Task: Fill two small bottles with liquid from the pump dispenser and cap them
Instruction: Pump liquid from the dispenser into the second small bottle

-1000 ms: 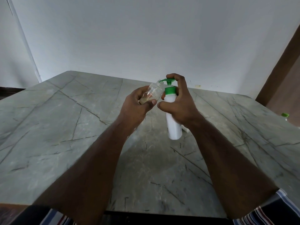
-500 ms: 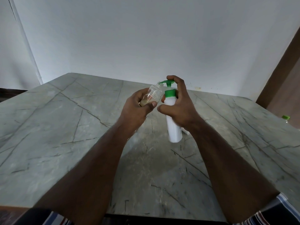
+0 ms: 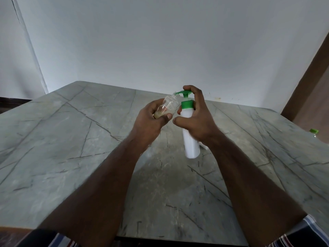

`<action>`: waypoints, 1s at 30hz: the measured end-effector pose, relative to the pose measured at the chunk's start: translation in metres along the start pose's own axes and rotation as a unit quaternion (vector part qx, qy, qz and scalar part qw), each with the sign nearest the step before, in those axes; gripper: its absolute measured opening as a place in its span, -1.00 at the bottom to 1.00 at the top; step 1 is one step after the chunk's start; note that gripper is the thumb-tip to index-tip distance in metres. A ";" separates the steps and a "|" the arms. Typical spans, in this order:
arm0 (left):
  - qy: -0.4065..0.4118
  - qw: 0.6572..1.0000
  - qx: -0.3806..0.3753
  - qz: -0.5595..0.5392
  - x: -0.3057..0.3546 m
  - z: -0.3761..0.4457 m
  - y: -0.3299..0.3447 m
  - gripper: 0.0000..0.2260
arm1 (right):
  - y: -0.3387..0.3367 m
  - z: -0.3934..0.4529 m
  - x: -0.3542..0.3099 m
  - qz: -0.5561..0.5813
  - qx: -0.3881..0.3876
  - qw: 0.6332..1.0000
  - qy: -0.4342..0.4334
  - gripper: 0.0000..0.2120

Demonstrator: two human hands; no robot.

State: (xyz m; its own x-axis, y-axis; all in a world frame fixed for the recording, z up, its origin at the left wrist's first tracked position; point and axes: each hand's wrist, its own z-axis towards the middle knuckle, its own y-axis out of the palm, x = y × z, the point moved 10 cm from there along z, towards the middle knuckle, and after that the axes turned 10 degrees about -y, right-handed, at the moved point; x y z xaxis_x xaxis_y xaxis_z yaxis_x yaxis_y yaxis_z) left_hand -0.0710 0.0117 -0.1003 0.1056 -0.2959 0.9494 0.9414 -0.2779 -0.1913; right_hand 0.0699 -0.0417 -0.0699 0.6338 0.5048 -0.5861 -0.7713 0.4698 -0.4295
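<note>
Green pump head (image 3: 184, 93) lined up, and you're in the filling step. Your right hand (image 3: 197, 120) is wrapped round the white pump dispenser (image 3: 189, 132), held above the middle of the grey marble surface (image 3: 71, 139), one finger on top of the pump. Your left hand (image 3: 151, 120) grips the small clear bottle (image 3: 168, 106), tilted so its mouth meets the nozzle tip. A little yellowish liquid sits at its bottom, so it looks far from full. Next, I'd say: press down firmly, keep the mouth against the spout. Another green-capped item (image 3: 314, 131) sits by the right edge; too small to identify.
</note>
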 end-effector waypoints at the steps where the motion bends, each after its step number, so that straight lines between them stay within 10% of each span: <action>1: -0.003 1.000 0.000 -0.003 -0.001 0.000 0.000 -0.57 | 0.001 0.000 0.000 0.002 -0.002 1.000 0.000 -0.11; 30: -0.007 1.000 -0.006 0.009 -0.004 0.001 0.002 -0.55 | -0.002 0.001 0.004 -0.027 0.002 1.000 0.002 -0.17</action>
State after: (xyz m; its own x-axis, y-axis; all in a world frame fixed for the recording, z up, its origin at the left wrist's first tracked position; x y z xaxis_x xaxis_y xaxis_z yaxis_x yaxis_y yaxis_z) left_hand -0.0693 0.0132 -0.1038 0.1266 -0.2876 0.9493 0.9356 -0.2833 -0.2107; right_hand 0.0741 -0.0405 -0.0708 0.6741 0.4752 -0.5654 -0.7358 0.4986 -0.4582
